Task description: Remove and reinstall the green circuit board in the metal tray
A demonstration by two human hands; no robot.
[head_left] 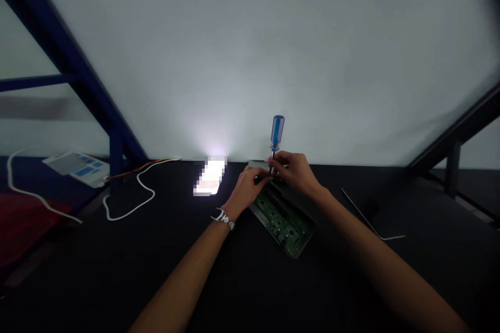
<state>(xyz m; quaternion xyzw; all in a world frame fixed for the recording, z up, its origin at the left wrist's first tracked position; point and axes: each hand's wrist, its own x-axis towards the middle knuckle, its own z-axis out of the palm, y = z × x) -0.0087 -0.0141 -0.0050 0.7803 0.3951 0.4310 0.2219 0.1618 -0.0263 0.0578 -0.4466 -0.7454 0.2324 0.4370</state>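
Note:
A screwdriver (277, 131) with a clear blue handle stands nearly upright over the far end of a green circuit board (283, 223). The fingers of my right hand (295, 169) pinch its shaft below the handle. My left hand (248, 187), with a bracelet at the wrist, is closed close to the screwdriver's lower end. What its fingertips hold, if anything, is hidden. The board lies at a slant in a dark shallow housing on the black table (242, 281). The screwdriver's tip is hidden by my fingers.
A bright, blurred-out screen (211, 176) lies left of my hands. Further left are a white cable (150, 197) and a white-and-blue panel (80, 166) with thin wires. On the right lies a bent thin rod (363, 217). Blue frame bars (74, 62) flank the pale wall.

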